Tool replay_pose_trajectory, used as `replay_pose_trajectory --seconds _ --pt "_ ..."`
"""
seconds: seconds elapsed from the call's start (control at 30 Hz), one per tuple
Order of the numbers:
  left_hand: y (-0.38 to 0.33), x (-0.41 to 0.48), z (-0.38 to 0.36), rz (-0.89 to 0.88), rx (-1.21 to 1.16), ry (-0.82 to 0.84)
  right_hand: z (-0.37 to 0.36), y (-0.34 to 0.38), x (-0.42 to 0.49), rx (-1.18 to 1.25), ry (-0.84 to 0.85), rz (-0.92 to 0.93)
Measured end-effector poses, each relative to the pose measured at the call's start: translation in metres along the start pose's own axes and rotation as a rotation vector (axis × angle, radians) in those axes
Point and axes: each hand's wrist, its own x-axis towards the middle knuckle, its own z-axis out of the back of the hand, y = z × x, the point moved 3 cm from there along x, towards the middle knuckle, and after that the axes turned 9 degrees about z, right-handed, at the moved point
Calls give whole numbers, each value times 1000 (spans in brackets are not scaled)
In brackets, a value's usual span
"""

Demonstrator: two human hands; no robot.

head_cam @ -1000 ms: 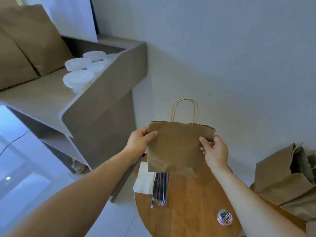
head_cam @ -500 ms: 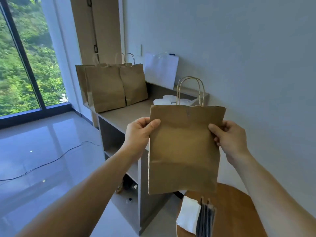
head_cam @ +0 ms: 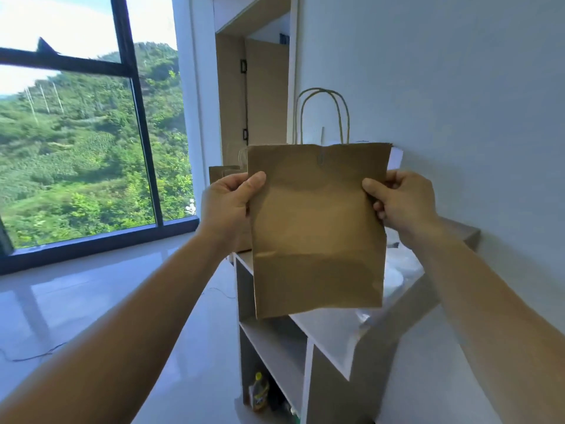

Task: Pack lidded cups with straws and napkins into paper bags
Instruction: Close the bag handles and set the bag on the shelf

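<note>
A flat, folded brown paper bag (head_cam: pixel 318 228) is held upright in the air in front of the person, level with the top of a grey desk (head_cam: pixel 333 335) that stands against the white wall (head_cam: pixel 458 87). The left hand (head_cam: pixel 227 206) has its grip closed on the bag's left edge near the top, thumb pressed on the near face and the fingers curled round behind. The right hand (head_cam: pixel 403 203) grips the right edge at about the same height, thumb on the near face and the curled fingers tucked behind the paper. The bag's twisted paper handles (head_cam: pixel 324 114) stand straight up above its mouth, and its folded bottom panel hangs below the hands, touching nothing. Just right of the bag, white cup lids (head_cam: pixel 396 280) show on the desk, blurred and partly hidden. More brown paper bags (head_cam: pixel 223 174) stand on the far end of the desk, mostly hidden behind the left hand and the held bag. The desk has open shelves under its top, and a bottle with a yellow cap (head_cam: pixel 259 390) sits in the lowest one. To the left lie a glossy pale floor (head_cam: pixel 91 301), a thin cable (head_cam: pixel 30 356) on it, and a large dark-framed window (head_cam: pixel 76 133) giving onto a green hillside.
</note>
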Motion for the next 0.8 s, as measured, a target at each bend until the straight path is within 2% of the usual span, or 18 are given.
replay_pose_trajectory --seconds 0.17,0.47,0.7,0.8 --pt "8 63 -7 -61 124 -53 -33 -41 74 10 73 -5" --pt "64 166 -7 56 267 3 -89 -136 174 -42 166 -134" --pt "96 248 -20 86 303 123 -124 -208 238 -117 103 -210" --pt "119 276 -28 90 414 184 -135 -238 264 -193 81 -218"
